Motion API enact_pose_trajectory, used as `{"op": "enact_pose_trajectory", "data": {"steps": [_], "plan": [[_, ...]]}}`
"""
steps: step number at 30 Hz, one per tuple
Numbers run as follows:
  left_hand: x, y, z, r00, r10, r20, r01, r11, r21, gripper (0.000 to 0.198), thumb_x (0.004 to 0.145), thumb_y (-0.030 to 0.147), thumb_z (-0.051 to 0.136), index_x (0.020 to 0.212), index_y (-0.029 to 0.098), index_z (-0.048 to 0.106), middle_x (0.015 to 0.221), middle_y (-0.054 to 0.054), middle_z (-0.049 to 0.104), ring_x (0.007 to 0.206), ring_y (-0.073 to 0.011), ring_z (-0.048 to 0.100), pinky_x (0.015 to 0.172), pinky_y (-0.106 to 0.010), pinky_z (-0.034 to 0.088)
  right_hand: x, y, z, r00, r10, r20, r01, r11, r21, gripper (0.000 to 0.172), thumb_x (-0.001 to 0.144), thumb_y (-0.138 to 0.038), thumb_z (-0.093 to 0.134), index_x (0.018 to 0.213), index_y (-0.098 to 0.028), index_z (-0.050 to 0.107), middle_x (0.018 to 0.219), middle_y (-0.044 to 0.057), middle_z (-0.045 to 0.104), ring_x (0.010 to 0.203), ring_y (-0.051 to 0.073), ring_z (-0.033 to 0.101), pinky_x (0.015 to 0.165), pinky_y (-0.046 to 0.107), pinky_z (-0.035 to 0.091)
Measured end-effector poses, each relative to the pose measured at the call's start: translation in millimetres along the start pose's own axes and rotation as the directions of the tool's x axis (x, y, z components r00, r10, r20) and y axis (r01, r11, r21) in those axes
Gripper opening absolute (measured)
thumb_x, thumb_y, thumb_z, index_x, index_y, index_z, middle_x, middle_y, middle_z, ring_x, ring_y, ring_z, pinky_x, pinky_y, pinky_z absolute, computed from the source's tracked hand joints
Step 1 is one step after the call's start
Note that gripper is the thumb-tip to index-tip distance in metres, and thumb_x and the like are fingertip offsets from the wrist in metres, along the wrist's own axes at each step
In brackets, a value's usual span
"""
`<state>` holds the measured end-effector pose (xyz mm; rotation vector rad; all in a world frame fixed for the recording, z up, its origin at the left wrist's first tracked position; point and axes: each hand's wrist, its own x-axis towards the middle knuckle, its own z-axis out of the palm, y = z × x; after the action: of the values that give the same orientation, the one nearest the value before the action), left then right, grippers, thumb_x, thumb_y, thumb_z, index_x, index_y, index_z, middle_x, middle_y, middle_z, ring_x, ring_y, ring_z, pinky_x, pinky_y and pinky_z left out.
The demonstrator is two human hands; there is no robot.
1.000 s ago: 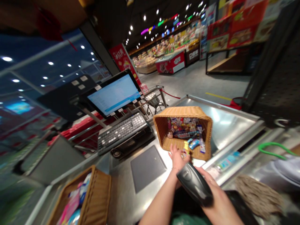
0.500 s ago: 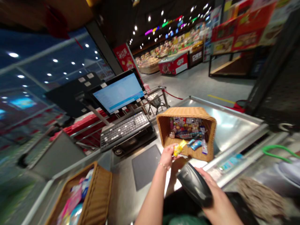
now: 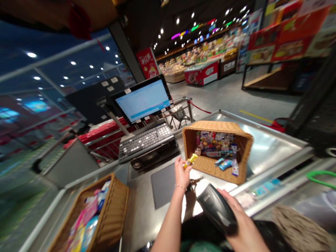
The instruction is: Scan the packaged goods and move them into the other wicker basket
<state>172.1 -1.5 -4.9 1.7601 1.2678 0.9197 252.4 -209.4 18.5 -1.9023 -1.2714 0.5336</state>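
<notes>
Between its fingers my left hand [image 3: 181, 174] pinches a small yellow snack packet [image 3: 190, 161], held above the counter at the left front of a wicker basket [image 3: 204, 166]. That basket lies tipped toward me, with many small wrapped snacks [image 3: 216, 142] in its back and several blue packets [image 3: 225, 163] near its front. My right hand [image 3: 243, 218] is wrapped round a black barcode scanner [image 3: 217, 206], which points up and left toward the counter in front of the basket. Part of the right hand's grip is hidden behind the scanner.
A second wicker basket [image 3: 115, 206] with colourful packages stands at the lower left. Ahead are a keyboard [image 3: 147, 140] and a monitor [image 3: 144, 99]. A grey pad [image 3: 162, 187] lies on the metal counter [image 3: 139, 210]. Metal rims edge the counter's right part.
My left hand has drawn the yellow packet left and slightly up, away from the basket's opening, and turned it. The scanner stays in my right hand. The whole view has shifted slightly.
</notes>
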Motion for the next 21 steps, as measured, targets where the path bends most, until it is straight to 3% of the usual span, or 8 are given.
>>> {"op": "enact_pose_trajectory", "data": {"steps": [5, 9, 15, 21], "plan": [[-4.9, 3.0, -14.4, 0.998, -0.001, -0.065, 0.023, 0.944, 0.33, 0.011, 0.068, 0.013, 0.066, 0.074, 0.019, 0.06, 0.143, -0.009, 0.046, 0.143, -0.0296, 0.02, 0.112, -0.059, 0.017, -1.4, -10.7, 7.8, 0.999, -0.042, -0.026, 0.04, 0.998, -0.041, 0.055, 0.078, -0.034, 0.039, 0.118, -0.005, 0.065, 0.133, 0.026, 0.056, 0.13, 0.036, 0.048, 0.104, 0.05, 0.043], [-6.2, 5.2, -26.4, 0.995, -0.039, -0.095, 0.07, 0.931, 0.359, 0.009, 0.068, 0.015, 0.067, 0.074, 0.019, 0.061, 0.144, -0.01, 0.046, 0.143, -0.0296, 0.02, 0.111, -0.062, 0.016, 3.1, -8.3, 12.1, 0.997, -0.075, 0.015, 0.076, 0.995, -0.072, 0.056, 0.08, -0.034, 0.038, 0.119, -0.004, 0.063, 0.135, 0.026, 0.054, 0.132, 0.036, 0.046, 0.106, 0.05, 0.042], [-8.3, 8.2, -43.6, 0.986, -0.077, -0.147, 0.124, 0.929, 0.348, 0.011, 0.067, 0.014, 0.066, 0.074, 0.02, 0.061, 0.142, -0.009, 0.048, 0.143, -0.029, 0.022, 0.112, -0.061, 0.017, 11.4, -2.1, 16.4, 0.972, -0.164, 0.168, 0.191, 0.969, -0.159, 0.056, 0.084, -0.032, 0.039, 0.127, -0.001, 0.056, 0.14, 0.028, 0.05, 0.133, 0.034, 0.045, 0.105, 0.045, 0.043], [-8.2, 5.3, -56.0, 0.978, -0.088, -0.19, 0.148, 0.931, 0.334, 0.011, 0.066, 0.013, 0.067, 0.072, 0.02, 0.061, 0.142, -0.01, 0.049, 0.143, -0.0295, 0.022, 0.112, -0.061, 0.018, 17.1, -2.6, 25.4, 0.966, -0.224, 0.131, 0.242, 0.96, -0.142, 0.05, 0.084, -0.031, 0.042, 0.123, -0.007, 0.062, 0.136, 0.024, 0.056, 0.129, 0.033, 0.051, 0.103, 0.046, 0.046]]}}
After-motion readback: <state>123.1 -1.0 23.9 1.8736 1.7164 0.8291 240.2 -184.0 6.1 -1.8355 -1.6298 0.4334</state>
